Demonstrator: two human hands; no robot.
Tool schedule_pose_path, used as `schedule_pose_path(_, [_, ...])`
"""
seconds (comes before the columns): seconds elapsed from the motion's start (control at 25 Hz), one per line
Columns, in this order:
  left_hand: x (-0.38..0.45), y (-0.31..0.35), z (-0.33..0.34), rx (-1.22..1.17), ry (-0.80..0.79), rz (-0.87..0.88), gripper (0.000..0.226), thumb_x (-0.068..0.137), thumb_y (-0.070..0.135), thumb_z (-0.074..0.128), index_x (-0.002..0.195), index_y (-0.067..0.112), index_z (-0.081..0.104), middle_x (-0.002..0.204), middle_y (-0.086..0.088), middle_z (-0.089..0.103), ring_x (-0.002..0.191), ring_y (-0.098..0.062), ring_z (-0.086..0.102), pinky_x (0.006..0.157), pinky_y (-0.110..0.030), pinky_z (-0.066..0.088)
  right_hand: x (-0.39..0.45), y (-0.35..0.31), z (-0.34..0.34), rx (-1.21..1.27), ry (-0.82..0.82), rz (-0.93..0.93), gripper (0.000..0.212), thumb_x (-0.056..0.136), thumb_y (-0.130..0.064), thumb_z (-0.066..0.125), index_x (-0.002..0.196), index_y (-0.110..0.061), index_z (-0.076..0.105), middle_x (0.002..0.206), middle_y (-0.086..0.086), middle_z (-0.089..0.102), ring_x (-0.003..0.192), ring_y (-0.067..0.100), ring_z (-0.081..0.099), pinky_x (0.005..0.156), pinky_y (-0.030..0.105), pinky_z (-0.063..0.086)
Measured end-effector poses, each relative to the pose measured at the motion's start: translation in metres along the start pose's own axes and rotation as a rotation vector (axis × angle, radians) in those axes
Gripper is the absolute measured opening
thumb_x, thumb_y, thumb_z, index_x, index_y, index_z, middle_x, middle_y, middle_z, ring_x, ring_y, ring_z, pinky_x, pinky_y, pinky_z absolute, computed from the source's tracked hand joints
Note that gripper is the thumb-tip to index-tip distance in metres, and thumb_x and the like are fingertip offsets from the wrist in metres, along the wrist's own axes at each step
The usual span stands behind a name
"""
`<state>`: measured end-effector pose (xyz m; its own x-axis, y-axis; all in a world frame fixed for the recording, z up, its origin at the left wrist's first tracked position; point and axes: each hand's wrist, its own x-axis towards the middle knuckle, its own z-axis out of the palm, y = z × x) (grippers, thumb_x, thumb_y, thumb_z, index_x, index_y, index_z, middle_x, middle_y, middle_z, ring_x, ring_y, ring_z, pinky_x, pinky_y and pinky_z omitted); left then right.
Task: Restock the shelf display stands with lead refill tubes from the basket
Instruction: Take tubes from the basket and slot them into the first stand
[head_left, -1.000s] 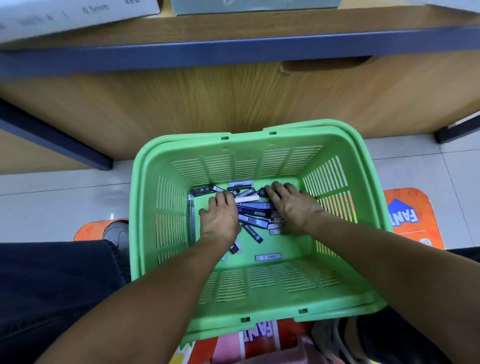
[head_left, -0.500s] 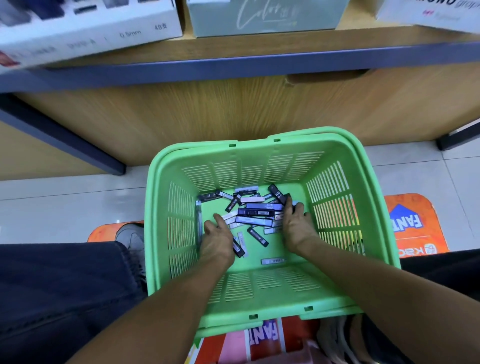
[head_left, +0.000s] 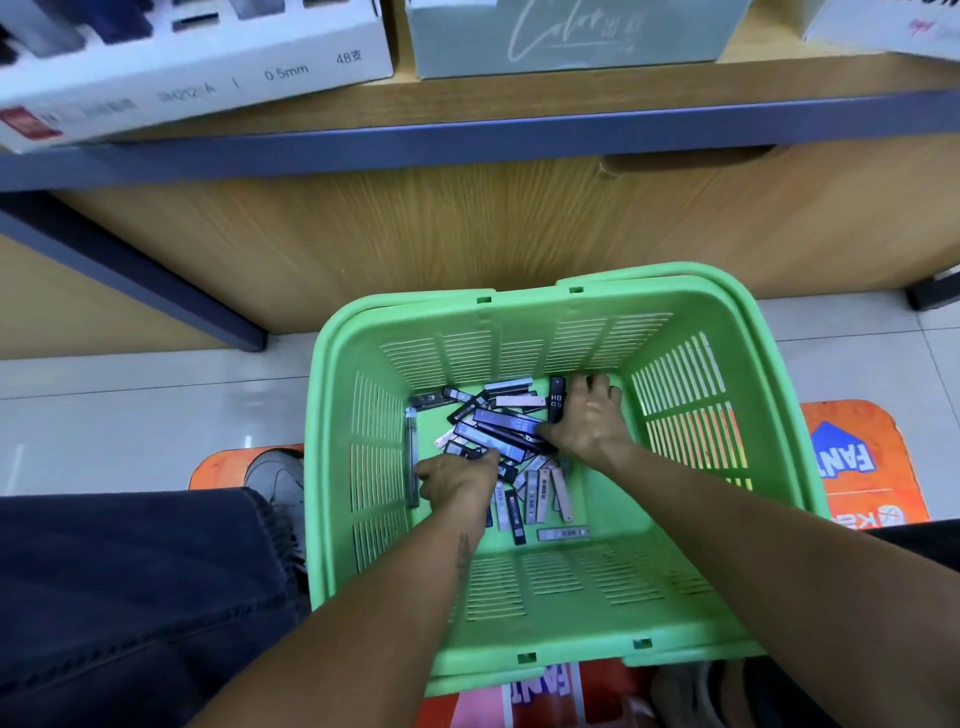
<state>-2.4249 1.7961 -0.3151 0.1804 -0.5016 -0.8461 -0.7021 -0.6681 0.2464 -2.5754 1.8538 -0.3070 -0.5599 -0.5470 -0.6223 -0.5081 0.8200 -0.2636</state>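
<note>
A green plastic basket (head_left: 691, 322) stands on the floor in front of me. Several lead refill tubes (head_left: 501, 423), black, grey and pale, lie heaped on its bottom. My left hand (head_left: 454, 475) is at the pile's near left edge, its fingers curled down around some tubes. My right hand (head_left: 589, 421) lies against the pile's right side with its fingers spread toward the far wall and its thumb on the tubes. A black tube marked HB 0.5 (head_left: 557, 397) lies beside its index finger. A white display stand (head_left: 208, 73) marked 0.5mm sits on the shelf above, top left.
A blue-edged wooden shelf (head_left: 467, 140) hangs over the basket, with a teal box (head_left: 566, 41) and another white box (head_left: 883, 26) on it. An orange mat (head_left: 857, 457) lies under the basket on the tiled floor. My shoe (head_left: 275, 480) and dark trouser leg are at the left.
The view has tilted up, showing more of the shelf. My left hand slid in against the pile and curled onto tubes. My right hand moved toward the far right corner.
</note>
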Motion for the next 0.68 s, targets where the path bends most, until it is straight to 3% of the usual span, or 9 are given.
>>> schedule_pose_path(0.12, [0.001, 0.010, 0.008, -0.082, -0.002, 0.039, 0.092, 0.083, 0.038, 0.079, 0.145, 0.006, 0.019, 0.136, -0.020, 0.046, 0.095, -0.028, 0.050, 0.079, -0.030, 0.045, 0.005, -0.011, 0.017, 0.006, -0.014, -0.107, 0.080, 0.084, -0.034, 0.077, 0.148, -0.013, 0.034, 0.141, 0.011, 0.034, 0.127, 0.034, 0.034, 0.109, 0.039, 0.035])
schedule_pose_path(0.28, [-0.002, 0.008, 0.018, -0.084, 0.046, 0.016, 0.087, 0.079, 0.039, 0.082, 0.138, 0.011, 0.025, 0.139, -0.020, 0.038, 0.115, -0.039, 0.054, 0.090, -0.040, 0.052, 0.004, -0.018, 0.032, -0.017, -0.079, -0.161, 0.079, 0.086, -0.019, 0.070, 0.154, -0.018, 0.030, 0.142, 0.011, 0.035, 0.127, 0.033, 0.036, 0.110, 0.037, 0.037])
schedule_pose_path(0.52, [0.004, 0.014, 0.026, -0.155, 0.063, 0.019, 0.084, 0.075, 0.045, 0.083, 0.131, 0.011, 0.031, 0.133, -0.019, 0.043, 0.112, -0.041, 0.057, 0.089, -0.044, 0.055, -0.001, -0.023, 0.038, 0.078, -0.131, -0.187, 0.045, 0.092, -0.018, 0.061, 0.135, -0.012, 0.050, 0.125, 0.014, 0.058, 0.117, 0.033, 0.057, 0.090, 0.036, 0.048])
schedule_pose_path(0.68, [0.007, 0.016, 0.029, -0.159, 0.072, -0.005, 0.088, 0.071, 0.055, 0.082, 0.129, 0.011, 0.032, 0.127, -0.017, 0.044, 0.107, -0.039, 0.058, 0.085, -0.045, 0.056, -0.001, -0.028, 0.035, 0.116, -0.172, -0.153, 0.040, 0.095, -0.020, 0.058, 0.135, -0.017, 0.055, 0.121, 0.011, 0.068, 0.111, 0.031, 0.063, 0.087, 0.034, 0.053])
